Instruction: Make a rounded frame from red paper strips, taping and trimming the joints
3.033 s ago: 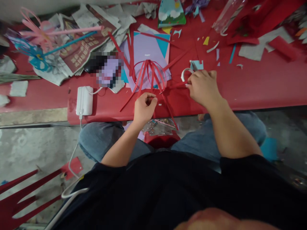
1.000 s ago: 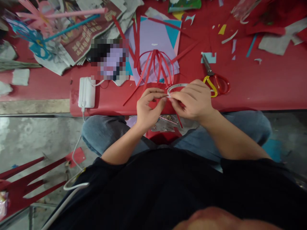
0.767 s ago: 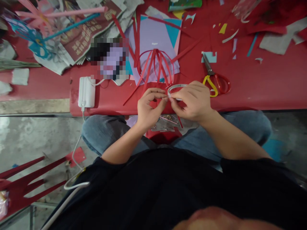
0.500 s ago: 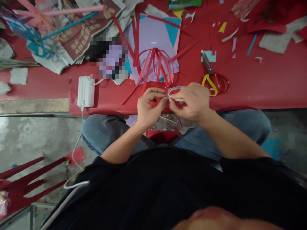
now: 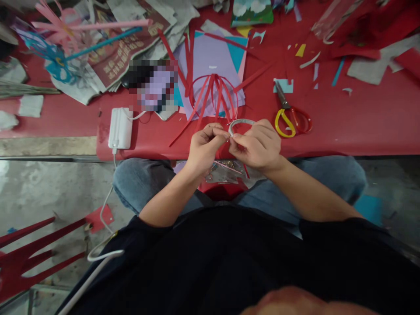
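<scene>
My right hand pinches a thin white roll of tape at the near edge of the red table. My left hand meets it from the left, thumb and forefinger pinched at the roll's end. Just beyond the hands lies a ball-like cage of red paper strips on purple and blue sheets. Scissors with one yellow and one red handle lie to the right of my right hand.
A white power bank with a cable sits at the table's left front. Newspapers, pink and blue paper flowers, coloured scraps and a clear plastic bottle litter the back. Red paper strips lie on the concrete floor at left.
Three seconds ago my right hand was picking the tape roll up from the table beside the scissors; it has since come in to meet my left hand. Over the last second the hands barely moved.
</scene>
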Motion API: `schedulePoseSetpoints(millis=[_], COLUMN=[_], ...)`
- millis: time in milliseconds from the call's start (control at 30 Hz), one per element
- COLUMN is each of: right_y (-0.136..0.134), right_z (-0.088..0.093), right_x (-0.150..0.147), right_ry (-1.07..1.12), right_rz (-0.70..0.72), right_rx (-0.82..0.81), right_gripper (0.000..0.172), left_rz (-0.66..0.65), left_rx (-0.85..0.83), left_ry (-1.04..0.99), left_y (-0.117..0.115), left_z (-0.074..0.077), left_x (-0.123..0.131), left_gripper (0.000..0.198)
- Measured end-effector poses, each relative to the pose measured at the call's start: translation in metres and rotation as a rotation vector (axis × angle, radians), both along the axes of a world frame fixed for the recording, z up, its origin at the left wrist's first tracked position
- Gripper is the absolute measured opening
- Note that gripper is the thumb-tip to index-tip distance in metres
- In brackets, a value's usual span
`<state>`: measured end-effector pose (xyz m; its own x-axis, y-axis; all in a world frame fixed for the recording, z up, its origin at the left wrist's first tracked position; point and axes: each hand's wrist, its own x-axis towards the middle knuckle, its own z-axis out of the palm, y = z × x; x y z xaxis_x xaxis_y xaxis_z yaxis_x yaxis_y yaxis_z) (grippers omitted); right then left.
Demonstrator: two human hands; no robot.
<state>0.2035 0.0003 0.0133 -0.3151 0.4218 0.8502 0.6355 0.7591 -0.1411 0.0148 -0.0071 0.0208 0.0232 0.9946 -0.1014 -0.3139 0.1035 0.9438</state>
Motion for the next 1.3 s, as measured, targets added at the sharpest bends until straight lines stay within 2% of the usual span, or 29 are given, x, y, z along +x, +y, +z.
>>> schedulePoseSetpoints(millis=[100,200,400,467,533,567,600,700,767,833,900,967,1033,1067,1133,1200,1300], right_y=[0.002,0.005,0.009,0.009,0.01,0.013,0.017,0.041,0.06,0.076,0.083,0.081,0.069,0.06,0.039,0.019,-0.001], right_z=[-0.004,-0.009,-0.01,-0.007,-0.003,-0.001,0.0,-0.005,-0.015,-0.028,-0.037,-0.036,-0.024,-0.015,0.003,0.018,0.028], right_x=[0.001,0.003,0.0,0.002,0.008,0.014,0.019,0.041,0.055,0.066,0.071,0.066,0.053,0.045,0.027,0.011,-0.002], right_ry=[-0.028,-0.044,-0.055,0.011,0.075,0.091,0.089,0.017,-0.084,-0.136,-0.177,-0.185,-0.136,-0.093,0.046,0.173,0.231], right_rz=[-0.016,-0.022,-0.037,-0.003,-0.009,-0.039,-0.086,-0.228,-0.313,-0.38,-0.452,-0.491,-0.45,-0.39,-0.215,-0.09,0.021], right_rx=[-0.049,-0.025,0.022,0.07,0.09,0.067,0.019,-0.216,-0.343,-0.431,-0.501,-0.516,-0.478,-0.453,-0.37,-0.283,-0.175], right_gripper=[0.008,0.008,0.007,0.01,0.011,0.011,0.01,0.01,0.011,0.018,0.028,0.029,0.017,0.011,0.009,0.01,0.019], left_rz=[-0.046,-0.069,-0.049,0.021,0.205,0.279,0.288,0.203,0.144,0.097,0.07,0.061,0.056,0.042,-0.011,-0.101,-0.224], left_rx=[-0.055,-0.061,-0.036,-0.059,-0.078,-0.055,-0.022,0.037,0.051,0.067,0.068,0.04,0.007,0.001,0.029,0.119,0.335], left_ry=[-0.062,-0.068,-0.021,0.003,0.04,0.053,0.05,0.011,0.008,0.0,-0.03,-0.072,-0.111,-0.125,-0.144,-0.133,-0.043], left_y=[0.002,0.003,0.011,0.022,0.034,0.039,0.043,0.042,0.035,0.029,0.024,0.019,0.014,0.012,0.006,0.002,-0.003], left_z=[0.001,0.003,-0.001,-0.005,-0.009,-0.009,-0.008,0.0,0.005,0.009,0.012,0.017,0.022,0.023,0.022,0.014,-0.003], left_x=[-0.001,-0.003,-0.006,-0.015,-0.029,-0.038,-0.045,-0.058,-0.058,-0.055,-0.05,-0.044,-0.037,-0.034,-0.026,-0.019,-0.013], left_gripper=[0.016,0.021,0.013,0.016,0.024,0.03,0.031,0.031,0.03,0.025,0.02,0.016,0.02,0.026,0.035,0.038,0.042])
